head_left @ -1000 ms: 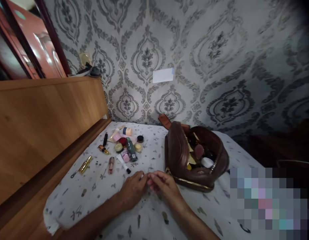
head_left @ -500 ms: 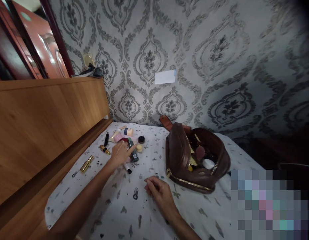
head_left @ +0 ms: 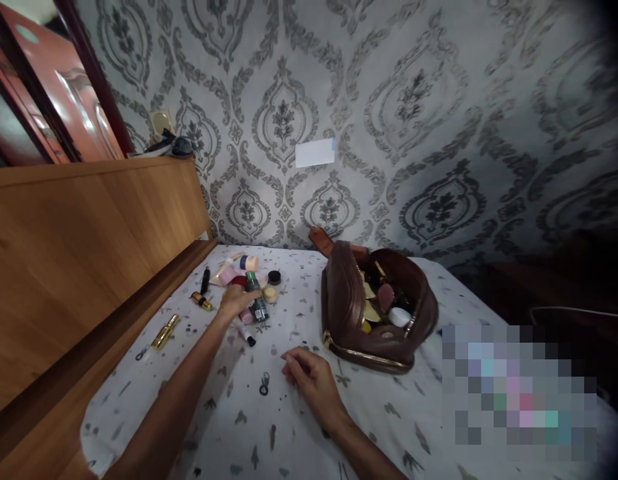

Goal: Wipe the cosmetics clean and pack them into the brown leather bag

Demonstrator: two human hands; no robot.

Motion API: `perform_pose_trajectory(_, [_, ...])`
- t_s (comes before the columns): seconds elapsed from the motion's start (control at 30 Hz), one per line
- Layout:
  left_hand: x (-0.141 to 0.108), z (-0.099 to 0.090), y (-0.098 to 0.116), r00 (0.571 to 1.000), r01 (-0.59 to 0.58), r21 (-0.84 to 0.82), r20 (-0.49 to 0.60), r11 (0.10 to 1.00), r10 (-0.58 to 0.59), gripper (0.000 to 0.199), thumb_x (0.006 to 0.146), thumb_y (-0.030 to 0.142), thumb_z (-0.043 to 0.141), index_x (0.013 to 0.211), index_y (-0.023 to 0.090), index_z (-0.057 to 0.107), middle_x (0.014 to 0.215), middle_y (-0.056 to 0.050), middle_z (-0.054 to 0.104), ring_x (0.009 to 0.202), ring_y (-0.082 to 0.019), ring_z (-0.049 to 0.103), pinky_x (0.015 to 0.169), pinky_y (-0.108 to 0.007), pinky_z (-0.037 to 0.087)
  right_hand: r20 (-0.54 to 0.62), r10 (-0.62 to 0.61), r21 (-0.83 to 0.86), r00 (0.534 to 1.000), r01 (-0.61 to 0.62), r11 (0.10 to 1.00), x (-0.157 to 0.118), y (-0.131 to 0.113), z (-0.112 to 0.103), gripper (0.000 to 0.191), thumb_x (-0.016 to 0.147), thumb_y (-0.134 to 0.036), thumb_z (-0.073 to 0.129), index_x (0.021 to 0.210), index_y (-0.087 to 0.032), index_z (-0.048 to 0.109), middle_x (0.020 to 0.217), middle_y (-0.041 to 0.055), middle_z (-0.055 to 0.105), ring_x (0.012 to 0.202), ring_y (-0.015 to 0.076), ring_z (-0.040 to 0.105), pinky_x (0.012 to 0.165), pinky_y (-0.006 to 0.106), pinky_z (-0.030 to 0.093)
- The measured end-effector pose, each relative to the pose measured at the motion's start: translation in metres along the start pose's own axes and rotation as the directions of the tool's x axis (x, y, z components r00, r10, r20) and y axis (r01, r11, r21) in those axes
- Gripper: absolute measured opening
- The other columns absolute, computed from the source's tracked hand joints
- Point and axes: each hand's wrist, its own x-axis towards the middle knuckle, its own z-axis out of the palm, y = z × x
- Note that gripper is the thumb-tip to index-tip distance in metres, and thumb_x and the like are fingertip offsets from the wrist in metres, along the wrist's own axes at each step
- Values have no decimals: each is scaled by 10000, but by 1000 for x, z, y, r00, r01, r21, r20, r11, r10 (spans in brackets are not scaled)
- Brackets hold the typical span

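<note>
My left hand [head_left: 235, 301] reaches into a group of cosmetics, its thumb stretched over a dark green bottle [head_left: 259, 308]. Its other fingers bend down beside a red item [head_left: 240, 281] and are partly hidden; no firm grip shows. Close by are a pink tube [head_left: 227, 275], a jar with a dark blue band [head_left: 249, 263], a black-lidded pot [head_left: 274, 277], a small cream-coloured pot [head_left: 270, 294] and a black-tipped tube [head_left: 247, 335]. My right hand [head_left: 313, 380] rests on the patterned cloth, loosely curled, fingers slightly apart, with nothing in it. A small black loop [head_left: 264, 385] lies to its left.
A brown bag [head_left: 346, 313] stands unzipped at right, holding a white round container [head_left: 400, 317] and other items. At left lie gold tubes [head_left: 165, 332], a gold-and-black tube [head_left: 202, 301] and a black stick [head_left: 205, 280]. A wooden panel [head_left: 99, 227] borders the left; a papered wall rises behind.
The view has shifted slightly, moving the scene left. My left fingers have bent down more among the cosmetics, near the red item. My right hand stays in about the same place.
</note>
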Motion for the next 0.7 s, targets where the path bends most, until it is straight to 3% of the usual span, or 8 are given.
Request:
perform_pose_trajectory(0.07, [-9, -1, -2, 998, -57, -78, -31, 995, 54, 421, 808, 499, 581, 922, 111, 697, 869, -103, 732, 826, -249, 679, 674, -298, 487, -14, 10, 26, 1000, -9, 1000, 0, 5, 0, 417, 848, -577, 551, 802, -180, 674, 672, 42, 660, 603, 182, 602, 538, 269, 459])
perform_pose_trajectory(0.17, [-32, -4, -1, 983, -181, -188, -48, 965, 175, 420, 795, 447, 610, 1046, 119, 683, 948, -77, 734, 884, -235, 667, 748, -301, 506, -56, 6, 61, 998, -3, 998, -1, 10, 1, 455, 849, -545, 572, 1101, -179, 667, 969, 105, 710, 793, 223, 665, 571, 283, 521])
perform_pose_trajectory(0.27, [-60, -4, 7, 946, -318, -283, -34, 905, 322, 420, 778, 410, 635, 1105, 149, 671, 1045, -60, 731, 964, -235, 650, 853, -321, 503, -82, -52, 42, 995, 55, 998, -4, 11, 1, 523, 866, -461, 573, 1315, -193, 558, 1299, 148, 616, 1067, 256, 642, 773, 348, 574])
perform_pose_trajectory(0.4, [-93, 3, 23, 871, -444, -396, 18, 804, 490, 306, 780, 391, 624, 963, 151, 679, 933, -51, 734, 884, -232, 650, 829, -338, 511, -73, -138, -36, 988, 136, 990, -6, 13, 1, 572, 869, -369, 591, 1408, -216, 478, 1403, 120, 566, 1262, 257, 554, 1046, 415, 465])
perform_pose_trajectory(0.6, [-103, 10, 34, 879, -405, -406, 75, 819, 471, 321, 769, 441, 588, 912, 165, 667, 890, -58, 734, 907, -262, 662, 848, -371, 518, -79, -235, -49, 969, 231, 972, -6, 16, 0, 590, 852, -315, 601, 1417, -195, 482, 1392, 106, 588, 1286, 272, 539, 1102, 419, 411])
perform_pose_trajectory(0.7, [-93, 14, 29, 940, -240, -399, 134, 885, 315, 485, 745, 572, 582, 993, 168, 686, 1064, -90, 730, 1092, -312, 631, 951, -413, 491, -67, -229, -91, 971, 222, 971, -7, 18, 0, 601, 877, -360, 576, 1435, -163, 469, 1352, 128, 612, 1230, 282, 575, 1061, 428, 445])
